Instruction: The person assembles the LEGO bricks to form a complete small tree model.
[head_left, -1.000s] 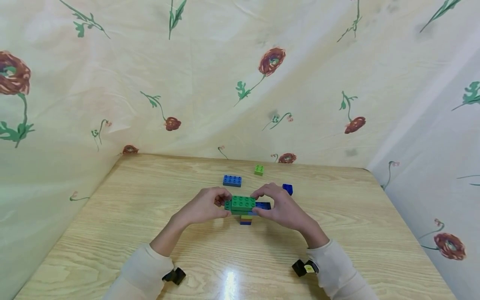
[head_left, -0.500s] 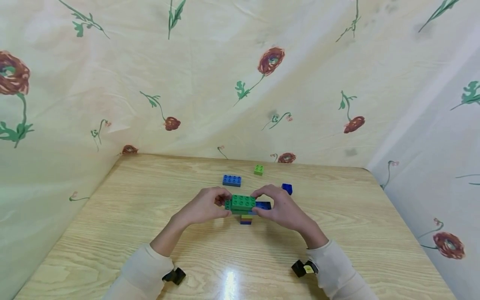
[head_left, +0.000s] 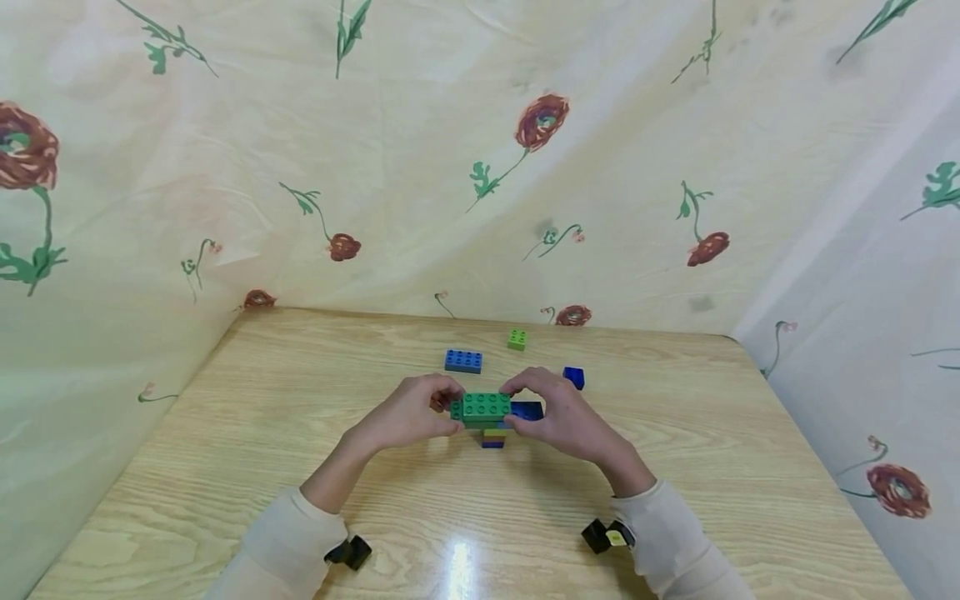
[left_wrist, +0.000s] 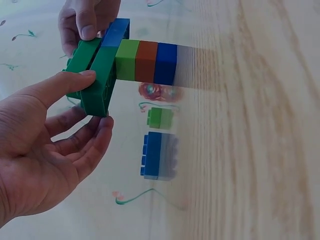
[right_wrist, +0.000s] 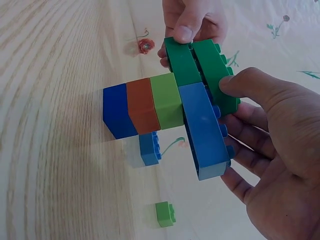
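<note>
A stack of toy building bricks stands on the table: a dark blue (left_wrist: 165,63), an orange (left_wrist: 145,61) and a lime brick (left_wrist: 126,60) form the column. Across its top lie a lower green brick (right_wrist: 183,62) and a blue brick (right_wrist: 204,130), end to end. Over them sits an upper green brick (head_left: 487,406); a thin gap shows beneath it in both wrist views. My left hand (head_left: 416,410) pinches the lower green brick at its left end, thumb on the near side. With thumb and fingers, my right hand (head_left: 561,417) grips the upper green brick.
Behind the stack lie a loose blue brick (head_left: 463,361), a small lime brick (head_left: 517,339) and a small dark blue brick (head_left: 573,377). A flowered curtain (head_left: 420,167) hangs along the back of the wooden table (head_left: 315,358) and down its sides.
</note>
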